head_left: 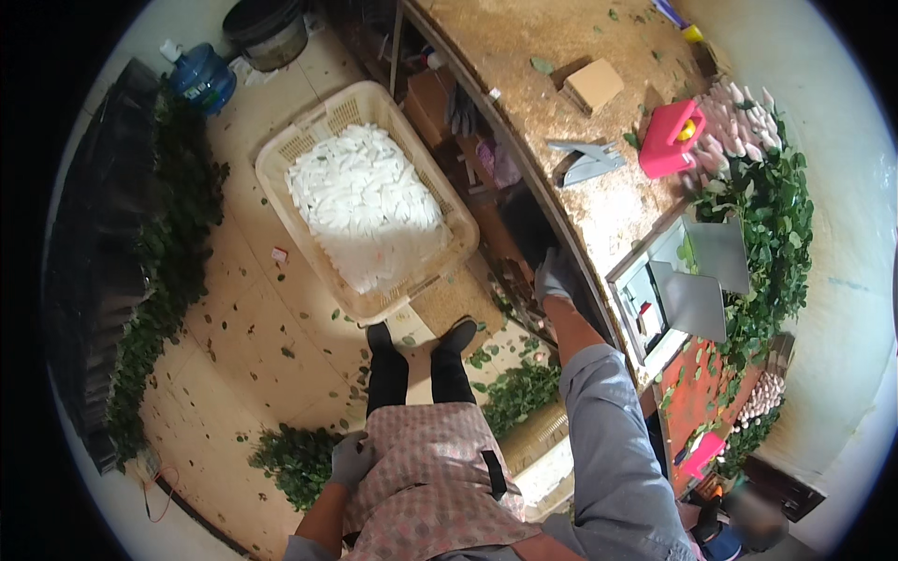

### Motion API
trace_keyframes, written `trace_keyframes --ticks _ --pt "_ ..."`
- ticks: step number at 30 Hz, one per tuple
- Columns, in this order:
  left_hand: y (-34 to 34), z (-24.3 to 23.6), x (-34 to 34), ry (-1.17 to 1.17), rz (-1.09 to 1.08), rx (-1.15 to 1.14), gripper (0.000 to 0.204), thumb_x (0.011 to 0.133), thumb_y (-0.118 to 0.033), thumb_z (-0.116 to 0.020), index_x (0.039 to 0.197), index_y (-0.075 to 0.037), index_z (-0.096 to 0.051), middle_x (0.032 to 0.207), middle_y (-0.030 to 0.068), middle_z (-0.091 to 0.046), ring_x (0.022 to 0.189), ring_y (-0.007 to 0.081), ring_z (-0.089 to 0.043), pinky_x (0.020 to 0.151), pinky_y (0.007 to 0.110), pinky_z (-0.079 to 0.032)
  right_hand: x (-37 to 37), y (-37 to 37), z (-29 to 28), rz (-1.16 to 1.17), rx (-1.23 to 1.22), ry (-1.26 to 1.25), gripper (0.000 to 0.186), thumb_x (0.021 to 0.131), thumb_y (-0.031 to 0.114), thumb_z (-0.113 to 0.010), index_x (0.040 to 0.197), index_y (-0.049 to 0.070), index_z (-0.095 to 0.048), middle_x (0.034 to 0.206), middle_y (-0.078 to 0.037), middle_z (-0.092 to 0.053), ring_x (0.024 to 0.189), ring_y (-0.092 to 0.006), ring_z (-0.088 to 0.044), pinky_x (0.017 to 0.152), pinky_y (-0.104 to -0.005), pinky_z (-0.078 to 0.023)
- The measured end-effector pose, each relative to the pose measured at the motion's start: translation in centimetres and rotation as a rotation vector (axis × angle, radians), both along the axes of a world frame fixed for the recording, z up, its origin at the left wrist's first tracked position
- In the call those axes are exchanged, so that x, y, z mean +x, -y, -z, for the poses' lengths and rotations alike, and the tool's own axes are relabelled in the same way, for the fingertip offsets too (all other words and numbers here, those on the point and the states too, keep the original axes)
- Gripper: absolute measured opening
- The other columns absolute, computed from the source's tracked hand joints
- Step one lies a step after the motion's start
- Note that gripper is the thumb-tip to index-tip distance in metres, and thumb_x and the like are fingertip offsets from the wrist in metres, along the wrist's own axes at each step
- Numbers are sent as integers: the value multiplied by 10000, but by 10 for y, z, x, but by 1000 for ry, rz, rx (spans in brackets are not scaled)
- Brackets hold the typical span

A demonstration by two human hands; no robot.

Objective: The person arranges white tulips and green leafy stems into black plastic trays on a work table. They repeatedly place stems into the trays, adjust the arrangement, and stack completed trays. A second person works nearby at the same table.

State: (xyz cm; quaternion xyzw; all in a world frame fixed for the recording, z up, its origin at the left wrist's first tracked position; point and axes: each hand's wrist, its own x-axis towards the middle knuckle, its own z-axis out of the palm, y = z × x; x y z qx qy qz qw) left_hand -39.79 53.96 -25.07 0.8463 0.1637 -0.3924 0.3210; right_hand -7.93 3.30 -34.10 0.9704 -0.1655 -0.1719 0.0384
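Observation:
My right hand (554,279), in a grey glove, reaches to the dark shelf space under the workbench (510,56), beside its front edge; its fingers are curled in shadow, and what they grip is unclear. My left hand (352,458), also gloved, is loosely closed against my checked apron (421,439); whether it holds anything is unclear. On the bench near my right arm stand a white-framed metal device (687,304) with grey plates, a grey tool (589,164), a pink holder (664,150) and a cardboard stack (589,89).
A cream basket (458,234) of white sleeves sits on the floor ahead. Leafy stems (178,187) line the left wall, near a water jug (201,79) and black bucket (262,37). Rose bunches (730,131) lie along the right. A co-worker (739,524) is at the lower right.

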Motion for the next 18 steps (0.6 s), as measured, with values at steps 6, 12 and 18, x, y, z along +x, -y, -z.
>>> trace_keyframes --ticks 6,12,18 --pt "0 -13 -3 21 4 -28 385 898 -335 -677 1135 -38 -738 919 195 -746 874 344 -733 831 445 -573 5 12 51 172 90 294 527 996 276 -521 1470 51 -473 1525 -256 -444 1399 -448 -445 1172 -556 -344" --pt "7 -12 -9 100 180 -39 434 903 -350 -706 1182 -17 -711 901 178 -752 846 334 -741 791 429 -578 -13 -17 -26 -39 99 128 349 1011 234 -457 1283 70 -602 1344 -249 -595 1204 -418 -608 972 -519 -503" --pt "50 -72 95 277 307 -261 645 866 -390 -751 1389 -53 -582 1116 209 -692 1045 393 -658 950 493 -514 -102 -104 -210 -45 790 487 145 941 96 -578 1068 33 -611 1017 -240 -619 966 -463 -618 797 -516 -504"
